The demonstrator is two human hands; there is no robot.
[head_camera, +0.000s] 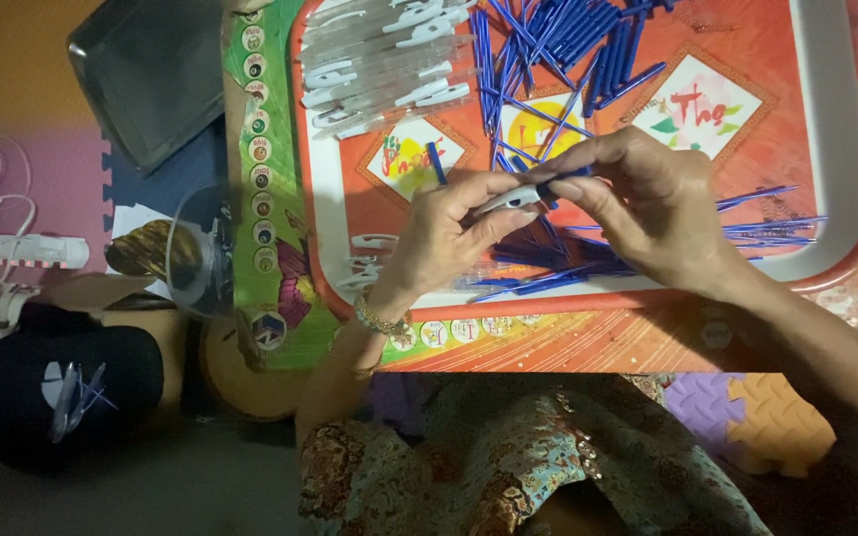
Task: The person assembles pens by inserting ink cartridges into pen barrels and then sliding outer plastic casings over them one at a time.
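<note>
Pinching a clear pen barrel (510,201), the left hand (444,233) met the right hand (647,203), which gripped a blue refill (570,175) lying end-on to the barrel.

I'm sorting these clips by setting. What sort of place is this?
Probably a home floor used for piecework: foam puzzle mats, a low red tray heaped with blue pen refills and clear barrels, one pen held in both hands.

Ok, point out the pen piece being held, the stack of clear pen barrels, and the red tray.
pen piece (514,198), head view, pale middle section between the hands
clear pen barrels (379,60), head view, middle of the stack
red tray (851,149), head view, white right rim
</note>
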